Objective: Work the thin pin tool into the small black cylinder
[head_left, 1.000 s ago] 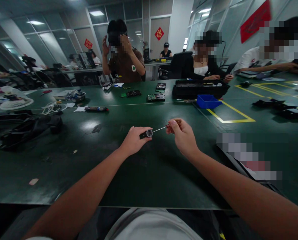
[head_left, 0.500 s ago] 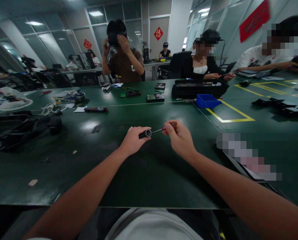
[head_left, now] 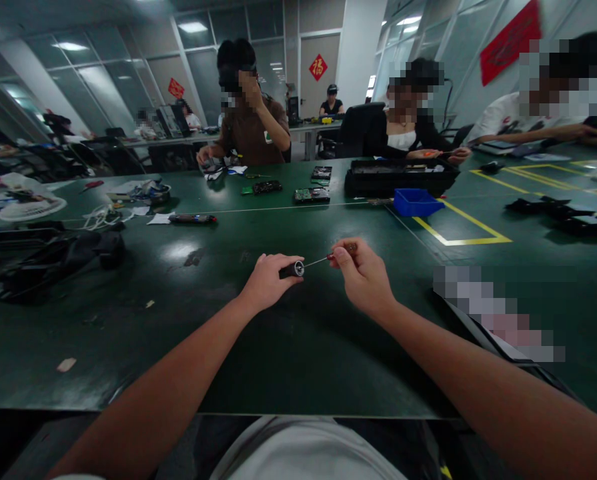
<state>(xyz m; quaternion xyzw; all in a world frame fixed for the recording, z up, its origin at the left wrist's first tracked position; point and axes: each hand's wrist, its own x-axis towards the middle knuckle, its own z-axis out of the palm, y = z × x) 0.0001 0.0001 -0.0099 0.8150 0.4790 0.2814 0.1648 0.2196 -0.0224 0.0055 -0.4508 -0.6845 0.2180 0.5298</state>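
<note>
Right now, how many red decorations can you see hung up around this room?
3: a red diamond on the door ahead, a smaller red one further left, and a large red banner at upper right. Others may be hidden.

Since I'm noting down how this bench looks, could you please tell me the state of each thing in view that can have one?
left grip: closed around the cylinder
right grip: closed on the screwdriver's handle
cylinder: held, ringed end facing rightward
screwdriver: held, shaft pointing at the cylinder's ringed end; tip contact unclear
blue bin: upright, open-topped, resting on the table
black box: open-topped
green-topped drive: lying flat
</note>
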